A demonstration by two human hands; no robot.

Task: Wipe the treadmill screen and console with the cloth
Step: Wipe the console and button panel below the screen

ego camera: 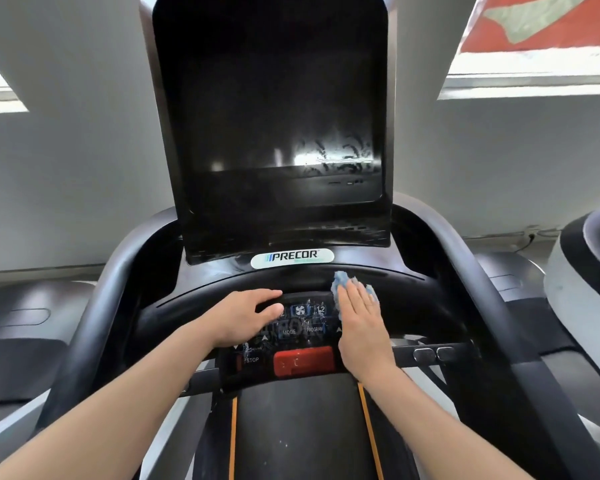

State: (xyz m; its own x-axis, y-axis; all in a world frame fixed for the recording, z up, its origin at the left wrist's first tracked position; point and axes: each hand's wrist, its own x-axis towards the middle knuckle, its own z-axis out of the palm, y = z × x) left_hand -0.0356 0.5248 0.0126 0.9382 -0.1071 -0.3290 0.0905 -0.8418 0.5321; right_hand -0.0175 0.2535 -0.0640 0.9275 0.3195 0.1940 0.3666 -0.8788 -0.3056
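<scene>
Right hand (359, 318): laid flat with straight fingers on the cloth, which is pressed against the console; nothing is grasped
Cloth (342, 280): blue and crumpled, seen poking out beyond the right fingertips and at the outer edge of that hand
Left hand (245, 317): released, rested palm-down on the console just left of the button panel, fingers loosely spread and pointed toward the right hand
Console (222, 285): black and curved, found under both hands
Button panel (300, 320): set between the two hands, with wet streaks shown over its lit keys
Red stop bar (303, 360): placed just below the panel, nearer the wrists
Screen (274, 109): dark and tall, raised well above both hands; smeared marks are caught in the glare at its lower right, above the right hand
Logo plate (291, 259): fixed just above the fingertips, beneath the screen
Belt (302, 427): seen between the forearms, edged by orange lines
</scene>
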